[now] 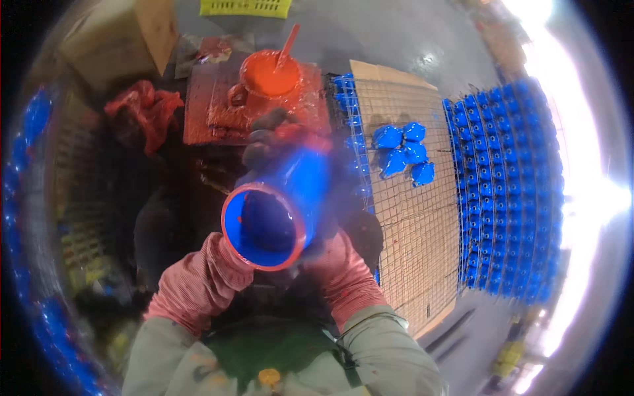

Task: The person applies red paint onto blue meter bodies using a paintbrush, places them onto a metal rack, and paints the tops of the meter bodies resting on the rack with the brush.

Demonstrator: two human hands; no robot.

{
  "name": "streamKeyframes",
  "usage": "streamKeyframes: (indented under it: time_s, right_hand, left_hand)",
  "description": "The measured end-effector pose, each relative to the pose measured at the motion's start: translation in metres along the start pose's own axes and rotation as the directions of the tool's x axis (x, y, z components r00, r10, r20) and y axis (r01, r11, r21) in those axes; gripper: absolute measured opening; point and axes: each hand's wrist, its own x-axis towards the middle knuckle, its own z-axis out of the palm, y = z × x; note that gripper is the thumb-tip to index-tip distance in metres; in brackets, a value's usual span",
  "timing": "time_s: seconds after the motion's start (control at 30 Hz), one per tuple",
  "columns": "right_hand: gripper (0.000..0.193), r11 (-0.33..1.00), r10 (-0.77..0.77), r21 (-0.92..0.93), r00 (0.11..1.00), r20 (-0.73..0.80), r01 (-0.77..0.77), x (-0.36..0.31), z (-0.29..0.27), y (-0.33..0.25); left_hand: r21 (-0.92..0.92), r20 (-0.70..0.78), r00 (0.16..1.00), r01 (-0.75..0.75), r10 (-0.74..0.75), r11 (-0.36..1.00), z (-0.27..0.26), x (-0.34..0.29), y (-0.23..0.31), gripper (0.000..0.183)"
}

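Note:
A glossy blue tube (pixel 304 181) with a red rim round its open near end is in front of me. Its far end shows red and blurred. Dark-gloved fingers of my left hand (pixel 261 142) wrap the tube's left side. My right hand (pixel 338 175), also dark-gloved, is against or close beside the tube's right side; motion smears its fingers. Beyond the tube, a red-coated mug (pixel 239 94) holds orange-red paint (pixel 271 74) with a red stick (pixel 288 45) standing in it. The mug rests on a red-stained board (pixel 198 105).
At right, several shiny blue pieces (pixel 415 152) lie on a wire mesh over cardboard (pixel 409 244). Further right is a rack of blue pieces (pixel 508 185). A crumpled red cloth or bag (pixel 148 112), a cardboard box (pixel 119 46) and a yellow crate (pixel 244 6) are around the far left.

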Motion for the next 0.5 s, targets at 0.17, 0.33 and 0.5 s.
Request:
streamKeyframes:
  time_s: [0.17, 0.33, 0.5]
  right_hand:
    - [0.041, 0.992, -0.084, -0.104, 0.995, -0.058, 0.077, -0.013, 0.019, -0.002]
    - [0.041, 0.942, -0.194, -0.307, 0.968, -0.161, 0.138, -0.030, 0.023, -0.009]
    - [0.057, 0.701, -0.561, -0.660, 0.780, -0.276, 0.271, -0.021, 0.007, -0.023]
  left_hand:
    - [0.568, 0.028, 0.963, -0.235, 0.267, 0.789, 0.006, 0.020, 0.006, 0.064]
    - [-0.507, 0.186, 0.982, 0.132, -0.041, 0.852, 0.036, 0.010, 0.041, 0.069]
    - [-0.407, 0.281, 0.958, 0.057, 0.065, 0.912, 0.050, 0.013, 0.074, 0.072]
